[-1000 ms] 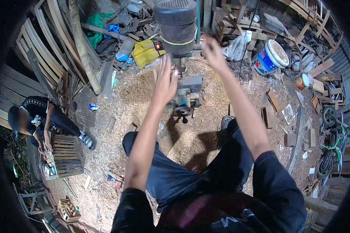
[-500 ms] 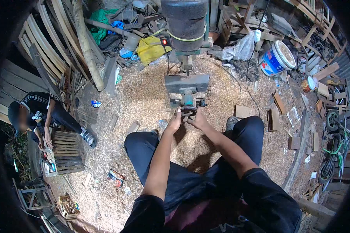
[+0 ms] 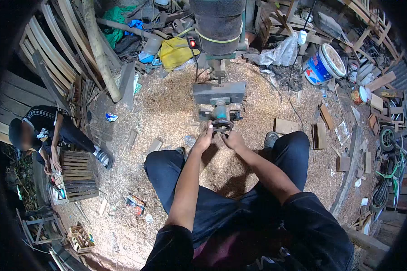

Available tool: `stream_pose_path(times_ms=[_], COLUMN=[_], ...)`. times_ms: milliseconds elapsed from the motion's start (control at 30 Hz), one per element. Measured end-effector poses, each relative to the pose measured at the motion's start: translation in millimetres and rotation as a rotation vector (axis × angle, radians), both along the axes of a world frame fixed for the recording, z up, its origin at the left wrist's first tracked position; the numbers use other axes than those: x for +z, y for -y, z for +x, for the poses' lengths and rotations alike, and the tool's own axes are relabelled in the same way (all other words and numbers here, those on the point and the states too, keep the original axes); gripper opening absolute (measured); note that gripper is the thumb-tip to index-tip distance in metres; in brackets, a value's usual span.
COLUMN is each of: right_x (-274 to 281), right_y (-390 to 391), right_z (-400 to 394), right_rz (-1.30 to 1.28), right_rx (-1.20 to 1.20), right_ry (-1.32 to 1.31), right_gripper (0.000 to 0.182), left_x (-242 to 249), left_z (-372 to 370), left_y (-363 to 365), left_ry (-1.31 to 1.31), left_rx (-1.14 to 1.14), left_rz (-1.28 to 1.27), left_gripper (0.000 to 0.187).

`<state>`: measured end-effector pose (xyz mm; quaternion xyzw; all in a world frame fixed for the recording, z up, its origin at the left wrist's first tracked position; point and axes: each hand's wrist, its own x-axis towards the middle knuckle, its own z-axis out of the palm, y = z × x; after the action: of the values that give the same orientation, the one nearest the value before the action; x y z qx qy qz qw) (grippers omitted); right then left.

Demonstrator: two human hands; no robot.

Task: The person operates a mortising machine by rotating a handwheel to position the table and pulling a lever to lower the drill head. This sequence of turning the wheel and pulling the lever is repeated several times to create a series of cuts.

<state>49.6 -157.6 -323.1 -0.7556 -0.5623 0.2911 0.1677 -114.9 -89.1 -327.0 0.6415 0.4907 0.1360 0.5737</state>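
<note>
A drill-press-like machine (image 3: 218, 27) with a dark motor housing stands ahead of me over a grey metal table (image 3: 219, 91). Below the table sits a small black handwheel (image 3: 222, 125). My left hand (image 3: 204, 139) grips the wheel's left rim. My right hand (image 3: 233, 140) holds its lower right rim. Both arms reach forward over my legs in dark trousers (image 3: 181, 180).
Sawdust covers the floor (image 3: 167, 108). Another person (image 3: 45, 135) crouches at the left by a wooden crate (image 3: 77, 180). A blue-and-white bucket (image 3: 323, 65) stands at the right. Curved wooden slats (image 3: 54, 49), offcuts and a yellow bag (image 3: 175, 50) lie around.
Both hands came down from beside the motor housing to the handwheel under the table. In the last half second they stayed on the wheel and shifted slightly.
</note>
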Motion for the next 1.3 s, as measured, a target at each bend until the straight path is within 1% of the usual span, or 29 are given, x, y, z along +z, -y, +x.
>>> stream_pose_path(times_ms=[100,167,233,267,367,400,500,533,600,700,733,767,800,900,933,1033,1067,1133,1167,1200,1233,1267,1300], right_x=[-49.9,-57.3,-28.3,-15.6,-23.1,-24.0,-25.5,-23.7,-25.4,-24.4,-22.6,-20.8,-48.2,-42.4,-40.9,-38.8,-36.8,-0.6,10.3,-1.8,16.4,35.0,58.4], right_y=[-15.1,-17.2,-3.7,0.2,-6.2,-5.4,-5.4,-3.9,3.8,-7.3,-7.7,-2.6,-4.3,4.2,2.1,2.5,2.3,-1.8,-7.7,-17.7,-25.2,-33.7,-42.9], right_z=[-19.4,-20.8,-10.6,-1.6,6.3,-2.2,-3.3,5.9,15.1,14.1,3.5,-2.4,0.4,24.9,28.6,24.1,28.2,40.8,53.1,72.5,82.4,91.7,96.4], right_rz=[0.007,0.019,0.025,-0.067,-0.078,-0.069,-0.047,-0.168,-0.175,-0.135,-0.116,-0.102,-0.05,-0.089,-0.088,-0.026,-0.067,-0.134,-0.165,-0.1,-0.081,-0.061,0.048], right_rx=[-0.014,-0.072,-0.113,-0.153,-0.025,-0.069,0.002,-0.087,-0.102,-0.061,-0.053,-0.047,-0.091,-0.145,-0.044,-0.058,-0.08,-0.112,-0.129,-0.069,-0.129,-0.187,-0.231], right_ry=[0.097,0.032,0.001,-0.009,0.047,0.02,0.104,0.031,0.045,0.073,0.086,0.098,0.112,0.051,0.14,0.122,0.113,0.058,0.034,0.117,0.057,-0.004,-0.022], right_gripper=[0.057,0.051,0.049,0.046,0.046,0.048,0.051,0.051,0.05,0.049,0.049,0.048,0.051,0.056,0.06,0.059,0.055,0.052,0.05,0.049,0.049,0.05,0.048], left_x=[-0.8,10.7,15.8,2.8,4.8,6.3,3.8,2.8,1.4,8.6,15.2,21.5,15.6,6.4,5.9,0.6,-1.4,13.8,24.5,35.9,39.6,12.3,23.6], left_z=[0.5,-0.3,0.0,-0.2,1.4,-0.1,2.7,3.0,1.8,3.0,4.2,3.2,4.0,0.7,3.9,6.7,6.5,10.3,12.1,11.5,9.9,10.0,14.6], left_y=[-0.2,1.4,5.0,3.1,0.5,-1.0,3.2,0.4,1.1,-0.3,2.8,5.3,6.1,5.3,2.0,2.7,2.4,1.4,-2.5,-7.6,-17.3,-39.1,-48.6], left_ry=[-0.045,-0.013,-0.017,0.084,-0.07,-0.059,-0.018,-0.013,-0.008,-0.076,-0.02,-0.043,-0.036,-0.048,-0.048,-0.032,-0.077,-0.163,-0.143,-0.123,-0.103,-0.022,0.069], left_rx=[-0.033,-0.047,-0.038,-0.01,-0.074,-0.071,-0.065,-0.065,-0.073,-0.1,-0.075,-0.069,-0.069,-0.062,-0.059,-0.018,0.017,0.082,0.084,0.086,0.089,0.112,0.152], left_rz=[0.059,0.037,0.004,-0.06,0.06,0.065,0.061,0.056,0.039,0.039,0.018,-0.013,0.0,-0.004,-0.005,0.048,0.047,0.048,0.079,0.107,0.138,0.288,0.375], left_gripper=[0.074,0.074,0.074,0.074,0.074,0.074,0.074,0.074,0.074,0.073,0.072,0.071,0.071,0.071,0.07,0.07,0.067,0.064,0.06,0.057,0.055,0.045,0.043])
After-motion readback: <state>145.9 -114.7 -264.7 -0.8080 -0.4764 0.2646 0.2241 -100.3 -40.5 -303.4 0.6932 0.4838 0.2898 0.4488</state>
